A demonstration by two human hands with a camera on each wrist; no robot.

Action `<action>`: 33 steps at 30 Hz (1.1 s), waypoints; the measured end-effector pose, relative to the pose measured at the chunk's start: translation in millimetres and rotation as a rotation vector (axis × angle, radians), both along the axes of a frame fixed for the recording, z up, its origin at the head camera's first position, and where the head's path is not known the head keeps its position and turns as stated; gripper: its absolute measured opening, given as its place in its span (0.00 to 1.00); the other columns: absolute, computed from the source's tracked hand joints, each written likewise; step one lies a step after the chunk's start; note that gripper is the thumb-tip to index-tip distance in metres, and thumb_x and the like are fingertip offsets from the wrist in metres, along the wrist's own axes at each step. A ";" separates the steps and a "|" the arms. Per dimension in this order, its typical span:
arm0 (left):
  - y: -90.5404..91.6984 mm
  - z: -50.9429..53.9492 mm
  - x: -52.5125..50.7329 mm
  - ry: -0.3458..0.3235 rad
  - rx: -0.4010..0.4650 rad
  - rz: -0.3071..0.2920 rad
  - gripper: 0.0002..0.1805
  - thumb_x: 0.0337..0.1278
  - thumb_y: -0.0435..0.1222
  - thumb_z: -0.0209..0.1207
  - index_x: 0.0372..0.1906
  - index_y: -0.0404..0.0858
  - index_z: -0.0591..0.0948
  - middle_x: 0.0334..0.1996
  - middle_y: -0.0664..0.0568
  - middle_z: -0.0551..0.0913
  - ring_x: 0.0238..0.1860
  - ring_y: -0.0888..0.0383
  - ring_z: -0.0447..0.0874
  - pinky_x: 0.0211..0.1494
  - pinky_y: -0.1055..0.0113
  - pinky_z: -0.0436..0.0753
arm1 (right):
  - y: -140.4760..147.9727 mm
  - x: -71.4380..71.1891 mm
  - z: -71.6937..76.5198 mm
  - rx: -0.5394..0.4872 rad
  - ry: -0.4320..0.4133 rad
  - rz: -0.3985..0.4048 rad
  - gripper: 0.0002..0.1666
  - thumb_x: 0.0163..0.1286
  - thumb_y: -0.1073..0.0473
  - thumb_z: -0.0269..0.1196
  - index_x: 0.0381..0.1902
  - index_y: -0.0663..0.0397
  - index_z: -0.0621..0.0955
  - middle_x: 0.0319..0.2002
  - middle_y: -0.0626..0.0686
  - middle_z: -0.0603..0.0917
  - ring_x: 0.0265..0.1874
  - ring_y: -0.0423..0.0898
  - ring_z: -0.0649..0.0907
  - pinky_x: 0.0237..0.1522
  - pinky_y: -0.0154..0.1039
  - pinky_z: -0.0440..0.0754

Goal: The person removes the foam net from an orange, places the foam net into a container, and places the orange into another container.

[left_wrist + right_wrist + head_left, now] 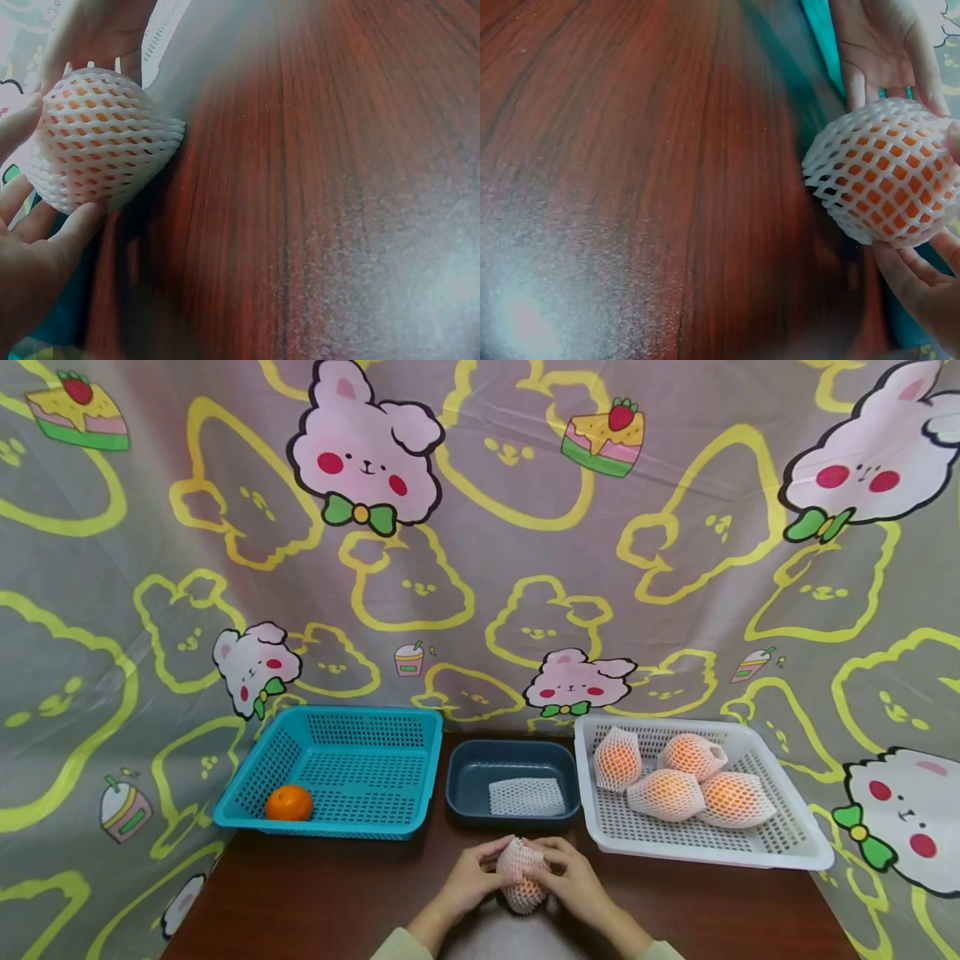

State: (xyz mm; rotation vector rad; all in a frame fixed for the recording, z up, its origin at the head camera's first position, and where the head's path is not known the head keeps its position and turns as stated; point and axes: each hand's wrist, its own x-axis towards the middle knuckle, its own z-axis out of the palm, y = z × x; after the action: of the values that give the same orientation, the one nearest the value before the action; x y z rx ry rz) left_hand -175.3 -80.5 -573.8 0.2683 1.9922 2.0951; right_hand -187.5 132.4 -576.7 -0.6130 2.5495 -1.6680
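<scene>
An orange in a white foam net sleeve [524, 885] is held between both hands just above the dark table. My left hand [471, 882] grips its left side, with the thumb and fingertips against the netting. On the opposite side, my right hand [576, 883] grips the same wrapped orange with thumb and fingers. Orange skin shows through the holes of the netting [101, 139] in the left wrist view. The right wrist view shows the loose end of the sleeve [817, 172] pointing away from the fingers. Parts of the fingers are hidden behind the fruit.
A blue-green basket [360, 827] at the left holds one bare orange [289, 803]. Behind the hands, a dark blue tray [459, 777] contains a flattened foam net sleeve [527, 797]. The white basket [705, 857] at the right holds several net-wrapped oranges [664, 794]. A patterned curtain hangs behind.
</scene>
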 end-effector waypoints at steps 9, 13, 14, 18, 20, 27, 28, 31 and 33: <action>5.1 6.4 2.5 0.098 -0.130 0.070 0.25 0.52 0.28 0.75 0.56 0.25 0.83 0.52 0.36 0.86 0.49 0.48 0.86 0.49 0.61 0.85 | -1.5 1.0 2.6 0.053 0.065 -0.048 0.21 0.60 0.53 0.76 0.48 0.59 0.89 0.54 0.52 0.87 0.54 0.54 0.85 0.55 0.37 0.81; 7.2 6.0 2.1 0.167 -0.187 0.096 0.22 0.50 0.29 0.76 0.51 0.26 0.86 0.51 0.37 0.86 0.53 0.46 0.86 0.55 0.54 0.84 | -0.4 2.2 4.5 0.053 0.114 -0.065 0.20 0.57 0.55 0.77 0.44 0.61 0.90 0.49 0.52 0.88 0.50 0.50 0.87 0.51 0.33 0.81; 7.8 6.2 1.9 0.176 -0.202 0.103 0.21 0.49 0.29 0.77 0.50 0.27 0.87 0.50 0.37 0.87 0.53 0.46 0.86 0.55 0.54 0.83 | -0.2 2.4 5.2 0.052 0.132 -0.066 0.19 0.56 0.56 0.78 0.43 0.61 0.90 0.48 0.53 0.89 0.48 0.49 0.87 0.50 0.31 0.81; 10.4 7.6 1.1 0.221 -0.249 0.132 0.18 0.46 0.30 0.78 0.45 0.29 0.89 0.47 0.40 0.88 0.50 0.50 0.87 0.53 0.59 0.84 | -0.1 3.1 6.4 0.028 0.240 -0.068 0.15 0.54 0.61 0.79 0.39 0.62 0.91 0.43 0.54 0.90 0.43 0.48 0.89 0.47 0.26 0.81; 11.0 7.8 1.3 0.245 -0.271 0.154 0.17 0.45 0.30 0.78 0.43 0.31 0.90 0.44 0.43 0.89 0.47 0.54 0.88 0.51 0.63 0.85 | -1.9 3.6 5.9 0.011 0.307 -0.079 0.13 0.53 0.64 0.79 0.37 0.63 0.91 0.39 0.55 0.90 0.40 0.48 0.90 0.44 0.25 0.81; 13.1 9.1 0.8 0.281 -0.308 0.205 0.12 0.42 0.29 0.79 0.36 0.33 0.91 0.36 0.49 0.91 0.40 0.59 0.89 0.46 0.69 0.84 | -6.0 4.1 6.3 -0.020 0.382 -0.119 0.12 0.49 0.70 0.79 0.34 0.61 0.91 0.34 0.53 0.91 0.35 0.43 0.89 0.38 0.26 0.83; 13.0 9.1 1.1 0.281 -0.311 0.209 0.12 0.42 0.30 0.79 0.36 0.33 0.91 0.36 0.49 0.91 0.39 0.59 0.89 0.45 0.69 0.84 | -5.5 4.1 7.0 -0.022 0.354 -0.099 0.12 0.51 0.70 0.79 0.35 0.62 0.91 0.36 0.53 0.91 0.37 0.43 0.89 0.39 0.28 0.84; 12.4 8.5 1.7 0.273 -0.306 0.213 0.12 0.43 0.31 0.79 0.36 0.33 0.91 0.35 0.49 0.91 0.39 0.60 0.88 0.44 0.69 0.84 | -1.5 3.0 9.8 0.030 0.250 -0.004 0.14 0.62 0.64 0.75 0.46 0.61 0.89 0.48 0.55 0.89 0.49 0.48 0.87 0.48 0.35 0.85; 11.5 9.0 2.2 0.262 -0.295 0.200 0.14 0.45 0.32 0.79 0.39 0.32 0.90 0.36 0.48 0.90 0.40 0.60 0.88 0.44 0.69 0.84 | 2.9 2.2 11.9 0.085 0.159 0.078 0.19 0.69 0.58 0.70 0.55 0.60 0.85 0.58 0.57 0.84 0.58 0.54 0.82 0.57 0.42 0.81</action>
State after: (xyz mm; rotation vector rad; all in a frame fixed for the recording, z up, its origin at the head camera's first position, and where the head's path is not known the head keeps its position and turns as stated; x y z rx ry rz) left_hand -173.2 -69.0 -564.8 0.3127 2.5441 1.9202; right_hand -185.3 135.3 -564.8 -0.8586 2.6484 -1.5360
